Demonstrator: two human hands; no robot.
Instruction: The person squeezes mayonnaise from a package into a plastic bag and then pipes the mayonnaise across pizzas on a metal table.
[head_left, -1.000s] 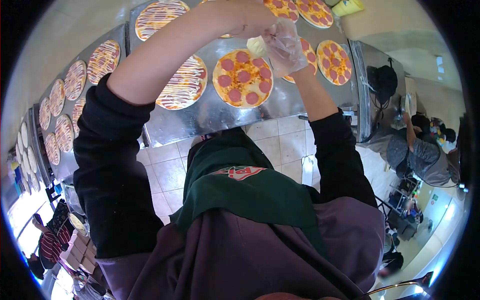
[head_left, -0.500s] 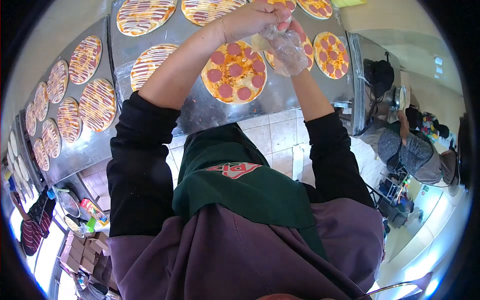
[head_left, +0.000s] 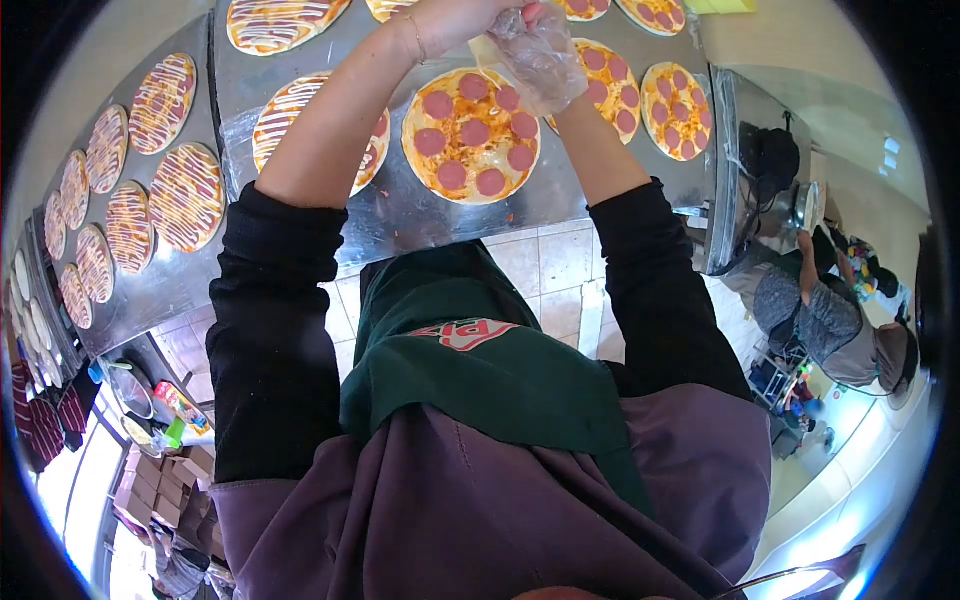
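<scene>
My left hand (head_left: 470, 14) is closed around the gathered part of a clear plastic piping bag (head_left: 545, 68), at the top edge of the view. My right hand (head_left: 541, 14) grips the same bag from the other side; the crumpled plastic hides most of it. Pale creamy sauce shows at the bag's lower left. Below hangs the nearest pizza (head_left: 472, 132), topped with round sausage slices and grated cheese, with a thin pale streak near its upper right edge. Left of it, partly under my left forearm, lies a pizza (head_left: 290, 118) striped with white sauce.
More sausage pizzas (head_left: 676, 112) lie on the metal table (head_left: 400, 225) to the right. Several sauce-striped pizzas (head_left: 188, 198) cover another metal table at the left. A co-worker (head_left: 840, 320) stands at the far right. Cardboard boxes (head_left: 160, 490) are stacked at the lower left.
Both hands and the bag have moved left and slightly up in the view, toward the upper edge of the nearest pizza. The camera view has shifted a little.
</scene>
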